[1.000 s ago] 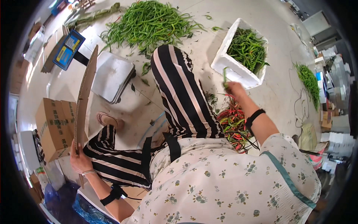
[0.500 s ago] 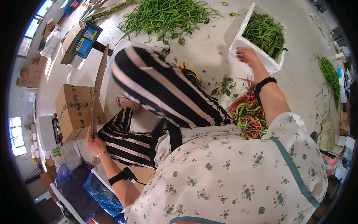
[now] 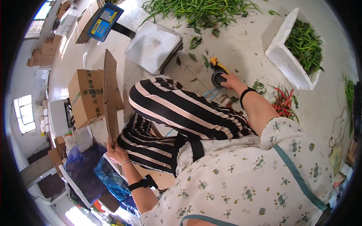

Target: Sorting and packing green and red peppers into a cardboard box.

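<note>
My left hand (image 3: 117,152) grips the lower end of an upright cardboard piece (image 3: 110,94), seen nearly edge-on beside my striped trouser leg. My right hand (image 3: 232,82) reaches down to the floor. Its fingers close on the dark, round part of a yellow-and-black tape dispenser (image 3: 218,68). A pile of red peppers (image 3: 284,103) lies beside my right forearm, partly hidden by it. Farther off to the right, a white foam box (image 3: 273,49) holds green peppers (image 3: 304,45).
A platform scale (image 3: 152,47) with a blue display panel (image 3: 105,22) stands ahead. Green peppers (image 3: 200,11) lie heaped beyond it. To the left is a printed cardboard box (image 3: 86,96), with blue plastic film (image 3: 109,179) nearer me. Loose leaves (image 3: 193,56) litter the floor.
My right hand has left the foam box's rim, moved left and taken hold of the tape dispenser. My raised knee has lowered, uncovering the scale. My left hand still holds the cardboard.
</note>
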Motion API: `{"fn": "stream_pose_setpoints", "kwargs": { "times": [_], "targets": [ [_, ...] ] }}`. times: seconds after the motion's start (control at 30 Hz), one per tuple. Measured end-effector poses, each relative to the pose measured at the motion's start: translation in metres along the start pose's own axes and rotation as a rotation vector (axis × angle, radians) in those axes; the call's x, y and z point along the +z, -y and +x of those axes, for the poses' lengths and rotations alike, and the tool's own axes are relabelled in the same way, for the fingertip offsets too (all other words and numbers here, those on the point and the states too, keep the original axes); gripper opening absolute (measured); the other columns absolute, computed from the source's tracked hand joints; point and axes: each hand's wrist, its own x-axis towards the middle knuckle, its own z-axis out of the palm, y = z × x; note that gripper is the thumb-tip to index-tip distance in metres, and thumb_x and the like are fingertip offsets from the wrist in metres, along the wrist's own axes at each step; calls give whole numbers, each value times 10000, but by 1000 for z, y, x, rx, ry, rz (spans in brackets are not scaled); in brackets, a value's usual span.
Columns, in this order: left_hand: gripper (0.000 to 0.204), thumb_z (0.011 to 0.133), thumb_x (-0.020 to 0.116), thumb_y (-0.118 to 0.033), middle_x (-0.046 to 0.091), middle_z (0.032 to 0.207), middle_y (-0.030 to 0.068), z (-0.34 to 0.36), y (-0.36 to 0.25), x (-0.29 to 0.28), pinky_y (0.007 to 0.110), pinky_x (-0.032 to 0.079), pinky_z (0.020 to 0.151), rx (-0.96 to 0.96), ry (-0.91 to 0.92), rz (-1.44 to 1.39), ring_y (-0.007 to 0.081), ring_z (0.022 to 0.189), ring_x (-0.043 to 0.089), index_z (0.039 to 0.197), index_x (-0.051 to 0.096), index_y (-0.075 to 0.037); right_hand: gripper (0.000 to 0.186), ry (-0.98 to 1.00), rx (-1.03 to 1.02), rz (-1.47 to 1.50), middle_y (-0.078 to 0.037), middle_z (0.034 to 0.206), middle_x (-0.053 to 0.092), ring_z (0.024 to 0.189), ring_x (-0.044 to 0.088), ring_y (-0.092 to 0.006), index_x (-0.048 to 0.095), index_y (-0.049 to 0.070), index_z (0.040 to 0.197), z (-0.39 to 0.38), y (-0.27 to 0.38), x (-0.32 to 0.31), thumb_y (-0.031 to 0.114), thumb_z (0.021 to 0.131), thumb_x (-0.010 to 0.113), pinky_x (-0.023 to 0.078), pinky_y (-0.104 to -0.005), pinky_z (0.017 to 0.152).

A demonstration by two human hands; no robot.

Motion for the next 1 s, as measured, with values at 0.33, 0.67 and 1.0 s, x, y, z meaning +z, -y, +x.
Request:
{"fn": "stream_pose_setpoints", "kwargs": {
  "times": [0.33,0.67,1.0],
  "targets": [
    [276,835,582,-102,651,933,155,15,-21,3,288,463,748,119,64,-155,195,818,613,1070,587,43,285,-233,-18,55,-180,815,612,798,571,-370,634,20,811,26,-20,16,299,790,579,462,-438,726],
    [267,831,583,-99,646,960,155,19,-35,2,295,454,777,104,105,-153,205,853,613,1069,596,22,196,-204,-59,27,-241,1025,525,913,536,-377,632,86,898,34,-42,29,230,774,584,446,-424,817],
    [262,822,574,-86,650,956,149,21,-31,-3,305,466,755,1,136,-112,198,839,622,1062,602,16,144,-207,-97,9,-196,834,580,788,557,-375,611,106,824,38,-38,-31,205,753,536,452,-451,688]
  ]
}}
